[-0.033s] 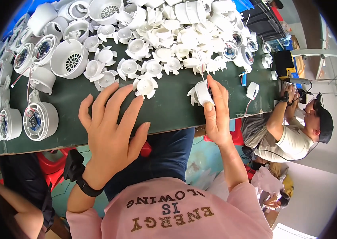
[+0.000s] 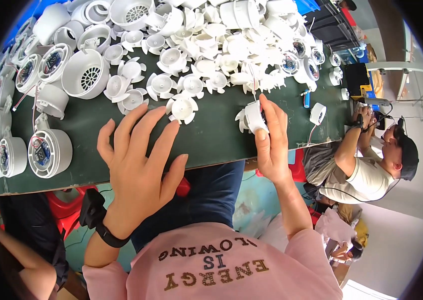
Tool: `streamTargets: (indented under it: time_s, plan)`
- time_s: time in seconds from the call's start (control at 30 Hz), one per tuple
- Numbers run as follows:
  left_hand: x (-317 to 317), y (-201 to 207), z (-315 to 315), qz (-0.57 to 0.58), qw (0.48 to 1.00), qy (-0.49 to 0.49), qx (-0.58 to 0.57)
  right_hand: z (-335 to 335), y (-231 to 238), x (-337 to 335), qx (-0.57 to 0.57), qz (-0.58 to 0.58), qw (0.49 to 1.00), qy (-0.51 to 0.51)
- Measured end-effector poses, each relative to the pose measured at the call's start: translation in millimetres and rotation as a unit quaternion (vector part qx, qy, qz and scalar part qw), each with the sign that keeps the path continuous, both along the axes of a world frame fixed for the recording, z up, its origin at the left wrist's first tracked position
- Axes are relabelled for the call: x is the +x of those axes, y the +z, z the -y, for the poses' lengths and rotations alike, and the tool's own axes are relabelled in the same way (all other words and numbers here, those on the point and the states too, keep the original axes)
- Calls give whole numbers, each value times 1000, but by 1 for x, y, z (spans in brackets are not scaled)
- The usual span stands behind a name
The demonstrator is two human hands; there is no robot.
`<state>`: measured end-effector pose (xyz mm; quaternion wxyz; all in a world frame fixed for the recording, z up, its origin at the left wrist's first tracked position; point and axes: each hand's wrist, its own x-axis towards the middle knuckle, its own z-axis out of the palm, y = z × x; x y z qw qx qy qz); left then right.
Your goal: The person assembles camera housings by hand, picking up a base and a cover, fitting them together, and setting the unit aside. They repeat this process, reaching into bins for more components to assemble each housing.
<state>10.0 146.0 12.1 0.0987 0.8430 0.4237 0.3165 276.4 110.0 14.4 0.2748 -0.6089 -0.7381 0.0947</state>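
My right hand (image 2: 273, 137) pinches a small white round motor housing (image 2: 254, 118) between thumb and fingers, at the table's near side. A white fan blade wheel (image 2: 241, 121) is against the housing's left side, and a thin wire rises from its top. My left hand (image 2: 140, 155) is open, palm down, fingers spread above the near part of the green table. Its fingertips are close to a single white fan wheel (image 2: 182, 108); whether they touch it I cannot tell. The left wrist wears a black strap with a device.
A heap of white fan wheels (image 2: 206, 45) and housings covers the table's (image 2: 206, 145) far side. White casings with blue circuit boards (image 2: 46, 152) stand at the left. At right lie a blue tool (image 2: 306, 98) and a wired white part (image 2: 317, 114). Other people sit on both sides.
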Motion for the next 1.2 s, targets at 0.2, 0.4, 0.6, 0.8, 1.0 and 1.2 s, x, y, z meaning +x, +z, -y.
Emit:
streamTargets:
  time_s: [0.2, 0.4, 0.6, 0.8, 1.0, 1.2]
  plan:
    - [13, 25, 4, 38, 999, -22, -10, -3, 13, -4, 58, 134, 989, 6]
    - [52, 33, 30, 475, 775, -101, -405, 3, 27, -12, -59, -294, 954, 16]
    - [57, 39, 19, 587, 564, -178, -553, -19, 70, -29, -13, -159, 963, 215]
    - [44, 37, 23, 557, 613, -162, -536, -147, 85, 75, -9, -282, 943, -178]
    - [40, 37, 28, 528, 607, -157, -572, -161, 100, 85, -146, -261, 950, -85]
    - [44, 42, 24, 369, 771, -175, -489, -164, 93, 85, -178, -246, 948, -102]
